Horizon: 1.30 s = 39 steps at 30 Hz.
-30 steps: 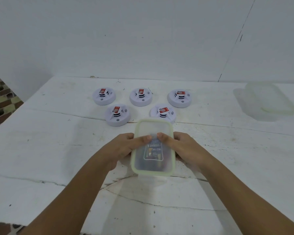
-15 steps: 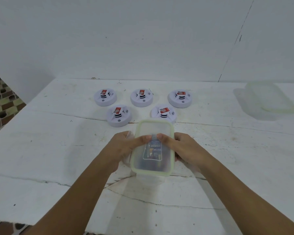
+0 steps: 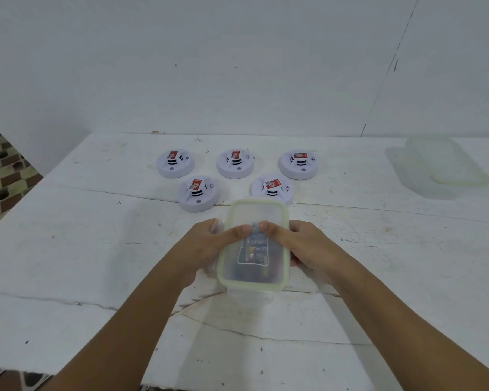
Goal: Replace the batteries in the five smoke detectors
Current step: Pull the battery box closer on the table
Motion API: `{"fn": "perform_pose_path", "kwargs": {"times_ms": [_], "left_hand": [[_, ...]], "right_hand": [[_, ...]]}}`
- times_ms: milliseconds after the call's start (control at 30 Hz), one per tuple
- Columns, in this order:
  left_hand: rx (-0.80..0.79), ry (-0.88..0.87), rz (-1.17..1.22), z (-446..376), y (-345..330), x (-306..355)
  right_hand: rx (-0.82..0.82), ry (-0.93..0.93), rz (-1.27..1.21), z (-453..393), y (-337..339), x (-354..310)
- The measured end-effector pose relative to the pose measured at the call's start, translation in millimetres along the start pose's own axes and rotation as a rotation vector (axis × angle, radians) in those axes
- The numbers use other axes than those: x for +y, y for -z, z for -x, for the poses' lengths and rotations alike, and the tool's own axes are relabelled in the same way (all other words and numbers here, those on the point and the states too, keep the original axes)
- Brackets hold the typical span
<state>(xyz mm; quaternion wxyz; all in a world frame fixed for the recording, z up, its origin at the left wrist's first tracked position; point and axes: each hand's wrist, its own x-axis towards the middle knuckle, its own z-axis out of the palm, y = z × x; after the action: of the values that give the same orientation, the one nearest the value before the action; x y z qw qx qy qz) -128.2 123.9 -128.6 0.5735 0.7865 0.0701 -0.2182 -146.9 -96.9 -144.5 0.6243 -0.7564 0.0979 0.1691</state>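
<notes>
The lidded plastic container [image 3: 254, 245] is gripped at its sides by the left hand [image 3: 206, 246] and right hand [image 3: 304, 245], thumbs pressed on the lid as before; nothing has been opened. Beyond it, five smoke detectors [image 3: 235, 163] lie untouched. Inside, possibly battery packs, blurred by frosted plastic.

Both my forearms reach forward and converge; my left hand [image 3: 202, 246] and right hand [image 3: 308, 245] grip a box's sides, thumbs nearly meeting on top.
</notes>
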Motion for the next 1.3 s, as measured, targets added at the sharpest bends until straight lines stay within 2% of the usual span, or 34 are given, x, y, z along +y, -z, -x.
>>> {"fn": "perform_pose_path", "kwargs": {"times_ms": [133,267,400,500,600,733,900,967,1067,1167,1300], "left_hand": [[0.004,-0.008,-0.007,1,0,1],[-0.001,-0.020,0.017,3,-2,2],[0.018,-0.015,0.003,2,-2,2],[0.098,-0.033,-0.037,4,-4,3],[0.233,-0.119,-0.173,12,-7,9],[0.292,-0.216,-0.264,21,-6,24],[0.254,-0.275,-0.339,25,-10,45],[0.272,-0.267,-0.383,23,-12,49],[0.297,-0.244,-0.470,19,-11,49],[0.290,-0.222,-0.573,15,-8,45],[0.221,-0.128,-0.732,11,-6,44]], "right_hand": [[0.002,-0.012,-0.012,3,-1,-5],[0.099,0.059,-0.109,9,-2,-7],[0.044,0.005,-0.144,14,-3,-9],[0.013,-0.008,-0.190,17,-6,-11],[0.084,-0.019,-0.184,23,-4,-15],[0.157,0.045,-0.131,33,5,-27],[0.184,0.225,-0.498,55,22,-59],[0.215,0.291,-0.549,64,39,-72],[0.332,0.364,-0.380,70,65,-79],[0.489,0.390,0.008,71,81,-76],[0.525,0.405,0.577,63,66,-65]]}}
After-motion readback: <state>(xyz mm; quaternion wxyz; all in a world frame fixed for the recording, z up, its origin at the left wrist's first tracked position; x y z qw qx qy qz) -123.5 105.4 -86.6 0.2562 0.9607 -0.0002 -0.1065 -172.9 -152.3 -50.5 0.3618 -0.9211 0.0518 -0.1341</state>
